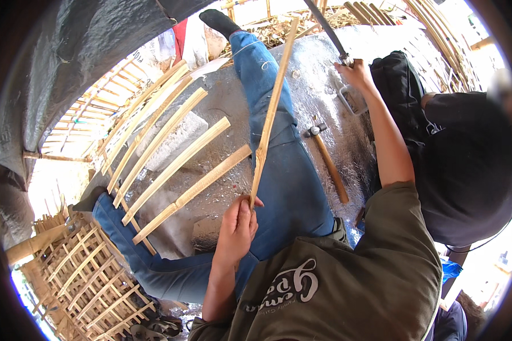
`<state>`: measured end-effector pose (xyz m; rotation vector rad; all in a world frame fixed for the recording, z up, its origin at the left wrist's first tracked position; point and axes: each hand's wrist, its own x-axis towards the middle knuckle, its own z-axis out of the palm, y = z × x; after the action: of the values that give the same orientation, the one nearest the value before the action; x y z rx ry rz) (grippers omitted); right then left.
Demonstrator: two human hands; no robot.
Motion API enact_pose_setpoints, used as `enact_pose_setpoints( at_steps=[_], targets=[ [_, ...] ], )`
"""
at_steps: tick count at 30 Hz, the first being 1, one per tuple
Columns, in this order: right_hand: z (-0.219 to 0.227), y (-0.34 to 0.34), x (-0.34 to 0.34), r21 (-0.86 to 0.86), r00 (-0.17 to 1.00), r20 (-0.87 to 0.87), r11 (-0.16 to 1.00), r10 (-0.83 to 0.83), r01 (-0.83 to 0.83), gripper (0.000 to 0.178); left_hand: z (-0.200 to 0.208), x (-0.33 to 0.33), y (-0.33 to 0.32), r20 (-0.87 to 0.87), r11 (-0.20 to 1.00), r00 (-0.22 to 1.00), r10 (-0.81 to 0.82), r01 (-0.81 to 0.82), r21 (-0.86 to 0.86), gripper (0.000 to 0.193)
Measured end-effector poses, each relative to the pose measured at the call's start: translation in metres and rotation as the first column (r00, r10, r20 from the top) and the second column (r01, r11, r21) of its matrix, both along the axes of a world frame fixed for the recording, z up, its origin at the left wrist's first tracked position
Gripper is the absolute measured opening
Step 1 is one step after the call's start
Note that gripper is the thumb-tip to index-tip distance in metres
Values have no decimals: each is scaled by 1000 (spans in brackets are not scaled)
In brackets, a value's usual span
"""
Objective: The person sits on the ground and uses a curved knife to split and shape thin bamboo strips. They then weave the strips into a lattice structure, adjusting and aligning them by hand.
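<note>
My left hand (pixel 239 228), low in the middle of the head view, is closed round the lower end of a long split bamboo strip (pixel 272 108). The strip rises slantwise over my outstretched jeans leg, its far end near my foot. At the upper right, my right hand (pixel 355 75) grips a machete (pixel 326 27) by the handle. Its dark blade points up and away, apart from the strip, with the tip cut off by the picture's edge. Between my leg and right arm lies a hammer (pixel 329 163) with a wooden handle.
Several bamboo strips (pixel 176 165) lie side by side across a thin crosspiece at left, near a pale block (pixel 179 139). A woven bamboo panel (pixel 91 278) stands lower left. At right are a black bag (pixel 397 77) and a person in black (pixel 466 165). Silvery sheeting (pixel 318 74) covers the ground.
</note>
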<state>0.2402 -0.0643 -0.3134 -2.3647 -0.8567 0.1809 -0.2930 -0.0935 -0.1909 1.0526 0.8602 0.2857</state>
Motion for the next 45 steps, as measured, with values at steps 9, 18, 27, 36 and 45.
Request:
enact_pose_setpoints(
  at_steps=[9, 18, 27, 36, 45],
  targets=[
    [105, -8, -77, 471, 522, -749, 882, 407, -11, 38, -10, -33, -9, -27, 987, 990, -139, 136, -87, 28],
    [134, -18, -68, 357, 495, -744, 893, 449, -273, 44, -11, -63, -23, -407, 820, 905, -124, 325, 472, 24],
    [132, -23, -91, 155, 613, -740, 957, 277, -245, 41, 9, -72, -24, -514, 554, 852, 103, 380, 741, 20],
    [104, -14, -107, 189, 370, -895, 963, 250, -193, 37, 5, -80, -19, -526, 515, 841, 126, 398, 759, 21],
    [109, -7, -118, 298, 240, -913, 940, 331, -164, 21, 0, -94, -21, -529, 504, 845, 76, 425, 752, 20]
  ],
)
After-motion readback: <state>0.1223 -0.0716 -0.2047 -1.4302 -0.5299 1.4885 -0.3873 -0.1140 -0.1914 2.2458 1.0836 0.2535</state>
